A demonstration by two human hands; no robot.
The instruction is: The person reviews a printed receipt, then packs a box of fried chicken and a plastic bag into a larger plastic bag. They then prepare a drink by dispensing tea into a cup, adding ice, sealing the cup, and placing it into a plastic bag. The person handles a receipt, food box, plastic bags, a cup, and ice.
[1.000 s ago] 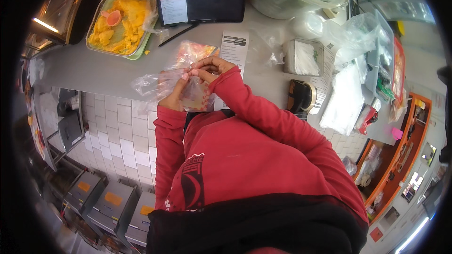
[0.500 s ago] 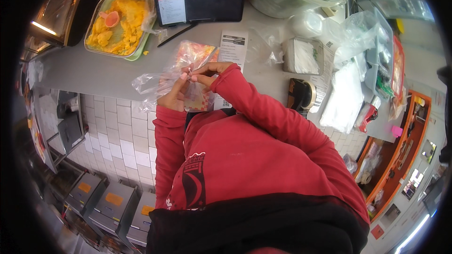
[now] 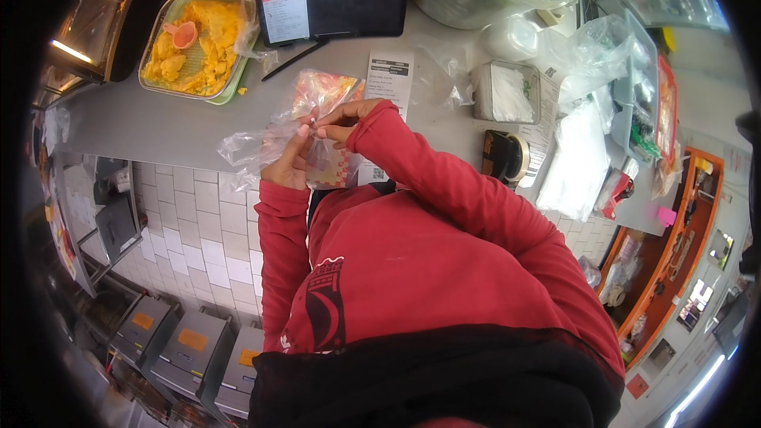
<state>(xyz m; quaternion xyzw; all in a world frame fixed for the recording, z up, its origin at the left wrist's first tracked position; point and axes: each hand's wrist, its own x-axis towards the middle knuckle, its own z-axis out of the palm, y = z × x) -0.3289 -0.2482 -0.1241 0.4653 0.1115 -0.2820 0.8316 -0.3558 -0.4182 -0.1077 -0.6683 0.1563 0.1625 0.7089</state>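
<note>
A clear plastic bag [image 3: 247, 149] is gathered between my two hands at the table's near edge. My left hand [image 3: 290, 160] pinches its bunched plastic from the left, thumb and fingertips together. From the right, my right hand [image 3: 349, 119] pinches the same gathered spot, its fingertips nearly touching the left ones. Beneath the bag lies a red and yellow patterned packet or box [image 3: 336, 89], partly covered by my hands; I cannot tell whether it is inside the bag. A printed paper slip [image 3: 388, 83] lies beside it, partly under my right sleeve.
At the back left stands a glass dish [image 3: 151, 71] of yellow food with a pink scoop [image 3: 184, 34]. A tablet [image 3: 333, 0] and a black stylus [image 3: 293, 60] are behind my hands. To the right are a tape dispenser [image 3: 505, 157], a clear container [image 3: 481, 95] and white plastic bags [image 3: 572, 166].
The view has shifted very slightly. Both hands stay at the gathered plastic with only small finger movements.
</note>
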